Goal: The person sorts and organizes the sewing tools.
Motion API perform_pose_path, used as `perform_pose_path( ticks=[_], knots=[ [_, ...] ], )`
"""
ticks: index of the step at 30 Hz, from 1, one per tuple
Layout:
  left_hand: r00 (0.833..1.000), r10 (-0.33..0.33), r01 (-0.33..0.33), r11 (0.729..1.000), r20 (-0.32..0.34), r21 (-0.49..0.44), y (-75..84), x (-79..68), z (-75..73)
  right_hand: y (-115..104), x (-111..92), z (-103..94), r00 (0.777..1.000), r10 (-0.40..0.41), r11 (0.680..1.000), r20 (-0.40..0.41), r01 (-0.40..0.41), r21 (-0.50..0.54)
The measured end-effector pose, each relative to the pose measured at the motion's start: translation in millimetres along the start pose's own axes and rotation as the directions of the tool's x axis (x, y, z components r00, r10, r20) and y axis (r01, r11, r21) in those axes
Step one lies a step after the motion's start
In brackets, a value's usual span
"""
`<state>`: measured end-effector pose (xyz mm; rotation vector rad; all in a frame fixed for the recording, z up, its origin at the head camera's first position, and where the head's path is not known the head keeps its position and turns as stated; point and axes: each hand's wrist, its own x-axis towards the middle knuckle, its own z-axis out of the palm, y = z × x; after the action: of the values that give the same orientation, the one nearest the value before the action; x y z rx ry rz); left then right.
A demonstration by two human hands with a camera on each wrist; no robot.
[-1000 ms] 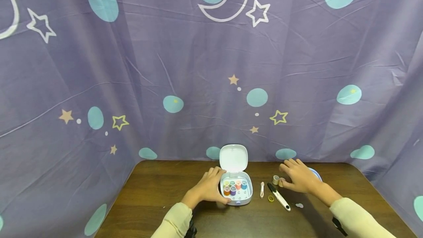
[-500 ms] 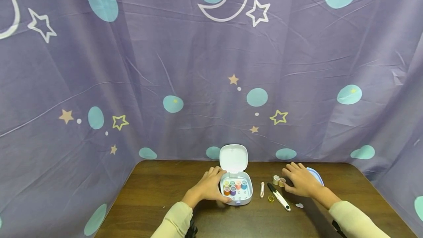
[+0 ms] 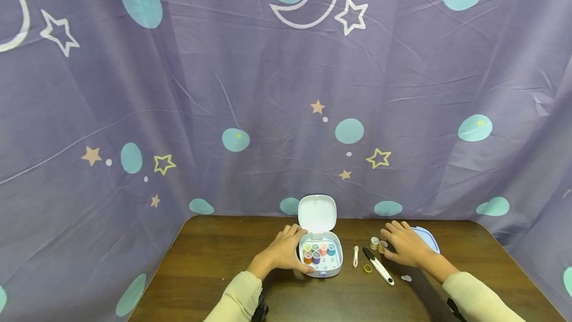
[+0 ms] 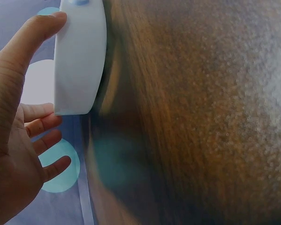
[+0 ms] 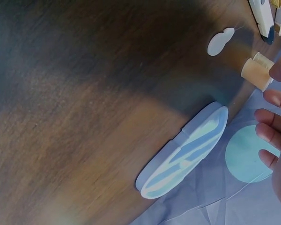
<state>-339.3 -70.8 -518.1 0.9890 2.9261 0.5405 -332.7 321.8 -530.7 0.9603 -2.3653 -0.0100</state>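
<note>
My left hand [image 3: 284, 250] grips the left side of a white sewing box [image 3: 336, 268], thumb at its front and fingers behind. Its lid [image 3: 318, 212] stands upright, and several coloured thread spools [image 3: 316, 257] sit on pegs inside. In the left wrist view the thumb presses the box's white wall [image 4: 79, 61]. At the right, my right hand [image 3: 404, 246] hovers with loosely bent fingers, its thumb and index fingertips right at a tan thread spool [image 5: 254, 74]. A cream spool [image 3: 374, 243] stands beside that one.
Between box and right hand lie a pale bundle [image 3: 355, 256], a small yellow ring [image 3: 368, 269] and a white-handled tool with a black tip [image 3: 382, 270]. A white needle threader [image 5: 220, 43] lies nearer. Behind the right hand is a blue-rimmed oval piece [image 5: 161, 164]. A curtain backs the table.
My right hand has drawn back slightly from over the tan spool, uncovering it, then its fingertips come close to it again. The left hand and box stay put.
</note>
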Motion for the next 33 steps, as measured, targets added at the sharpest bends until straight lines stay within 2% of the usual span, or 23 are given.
perform_pose_path(
  ticks=[8, 16, 27, 33],
  knots=[
    [1.000, 0.001, -0.001, 1.000, 0.005, 0.010, 0.1, 0.6, 0.4, -0.9, -0.3, 0.1, 1.000, 0.010, 1.000, 0.023, -0.010, -0.002],
    [1.000, -0.009, 0.009, 1.000, 0.000, 0.013, 0.2, 0.2, 1.2, -1.3, 1.5, -2.1, 1.000, -0.003, 1.000, 0.010, 0.003, 0.011],
    [0.998, 0.027, -0.024, 0.997, -0.052, 0.070, -1.7, -1.3, 3.9, 1.1, 3.3, -7.4, 0.997, 0.071, 0.997, 0.013, -0.071, 0.011],
    [0.997, 0.044, -0.038, 0.994, -0.060, 0.099, -1.1, -0.7, 4.3, -0.8, 4.5, -13.3, 0.996, 0.081, 0.997, -0.032, -0.081, 0.013]
  ],
)
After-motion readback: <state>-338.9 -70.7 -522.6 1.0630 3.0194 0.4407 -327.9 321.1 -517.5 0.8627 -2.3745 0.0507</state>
